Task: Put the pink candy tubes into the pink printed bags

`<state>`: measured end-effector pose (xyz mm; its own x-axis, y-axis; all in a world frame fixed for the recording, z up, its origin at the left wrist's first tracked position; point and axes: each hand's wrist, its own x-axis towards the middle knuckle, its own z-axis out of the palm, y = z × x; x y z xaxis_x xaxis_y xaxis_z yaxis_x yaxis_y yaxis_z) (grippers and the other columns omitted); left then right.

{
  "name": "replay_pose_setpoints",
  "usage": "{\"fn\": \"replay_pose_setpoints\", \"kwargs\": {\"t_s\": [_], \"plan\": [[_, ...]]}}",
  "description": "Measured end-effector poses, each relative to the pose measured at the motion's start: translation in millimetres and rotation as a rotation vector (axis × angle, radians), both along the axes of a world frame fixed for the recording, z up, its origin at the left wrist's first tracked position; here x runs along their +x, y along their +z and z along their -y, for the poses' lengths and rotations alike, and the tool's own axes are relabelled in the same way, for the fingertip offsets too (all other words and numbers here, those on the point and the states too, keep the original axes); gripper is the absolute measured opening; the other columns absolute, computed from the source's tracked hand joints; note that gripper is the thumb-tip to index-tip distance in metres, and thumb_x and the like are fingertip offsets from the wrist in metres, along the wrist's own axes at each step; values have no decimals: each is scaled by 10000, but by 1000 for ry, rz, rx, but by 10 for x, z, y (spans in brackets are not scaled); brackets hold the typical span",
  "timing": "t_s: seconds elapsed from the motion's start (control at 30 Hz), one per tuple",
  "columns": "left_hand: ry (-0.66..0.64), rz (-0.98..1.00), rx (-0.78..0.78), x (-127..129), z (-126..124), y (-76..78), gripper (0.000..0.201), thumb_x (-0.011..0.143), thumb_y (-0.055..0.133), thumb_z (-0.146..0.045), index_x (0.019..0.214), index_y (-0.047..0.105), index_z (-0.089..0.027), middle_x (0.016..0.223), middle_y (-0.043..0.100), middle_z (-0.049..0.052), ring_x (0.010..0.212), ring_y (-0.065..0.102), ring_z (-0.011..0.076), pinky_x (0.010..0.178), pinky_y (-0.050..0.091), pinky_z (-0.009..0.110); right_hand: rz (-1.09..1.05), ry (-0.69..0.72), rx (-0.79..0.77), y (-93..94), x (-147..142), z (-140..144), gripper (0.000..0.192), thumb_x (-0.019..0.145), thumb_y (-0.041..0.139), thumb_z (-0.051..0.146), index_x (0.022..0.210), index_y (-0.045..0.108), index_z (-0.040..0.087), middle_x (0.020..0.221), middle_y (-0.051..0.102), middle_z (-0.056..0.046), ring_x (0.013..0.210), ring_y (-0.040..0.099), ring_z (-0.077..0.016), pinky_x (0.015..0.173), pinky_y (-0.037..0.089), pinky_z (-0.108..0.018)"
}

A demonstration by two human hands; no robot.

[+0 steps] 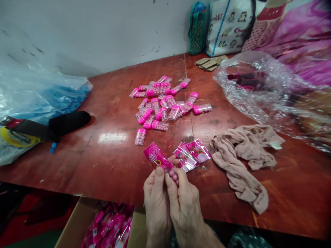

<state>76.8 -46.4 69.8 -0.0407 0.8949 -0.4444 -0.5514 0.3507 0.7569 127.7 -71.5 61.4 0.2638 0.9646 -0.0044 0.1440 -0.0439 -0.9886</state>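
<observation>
Close together at the table's front edge, my left hand (156, 194) pinches a printed pink sleeve (156, 155), and my right hand (184, 196) grips a small clear candy container (173, 176) with pink balls in it. The container's end is at the sleeve's lower edge; whether it is inside is hidden by my fingers. Just beyond my right hand lie several flat pink sleeves (192, 153), fanned out. Farther back is a loose pile of candy containers (160, 103) with pink caps, one of them (140, 136) apart at the near left.
A crumpled beige cloth (243, 151) lies right on the red table (111, 162). Clear plastic (232, 93) and bags (230, 27) stand at the back right. A blue-filled plastic bag (46, 96) and black-handled tool (68, 124) are left. Below, a cardboard box (69, 224) holds pink packets.
</observation>
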Motion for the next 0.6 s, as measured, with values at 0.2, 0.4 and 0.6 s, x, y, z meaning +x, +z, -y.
{"fn": "replay_pose_setpoints", "kwargs": {"t_s": [0.2, 0.4, 0.6], "plan": [[48, 28, -39, -11, 1, -28, 186, 700, 705, -296, 793, 729, -137, 733, 714, 60, 616, 642, 129, 629, 517, 216, -90, 62, -17, -55, 49, -35, 175, 938, 343, 289, 911, 485, 190, 750, 638, -33, 627, 624, -152, 548, 450, -225], [2, -32, 20, -190, -112, -20, 212, 764, 636, -286, 869, 719, -121, 893, 718, 116, 722, 659, 175, 674, 530, 262, -75, 348, -122, -19, 216, 13, 178, 944, 397, 319, 1033, 532, 246, 923, 643, -13, 847, 623, -155, 714, 489, -230], [-59, -130, 71, -173, -24, 49, 188, 787, 608, -238, 898, 723, -139, 942, 713, 114, 883, 645, 211, 773, 510, 288, 62, 277, -72, -148, 141, 128, 366, 937, 353, 413, 1190, 509, 200, 921, 661, -85, 811, 637, -205, 696, 518, -285]]}}
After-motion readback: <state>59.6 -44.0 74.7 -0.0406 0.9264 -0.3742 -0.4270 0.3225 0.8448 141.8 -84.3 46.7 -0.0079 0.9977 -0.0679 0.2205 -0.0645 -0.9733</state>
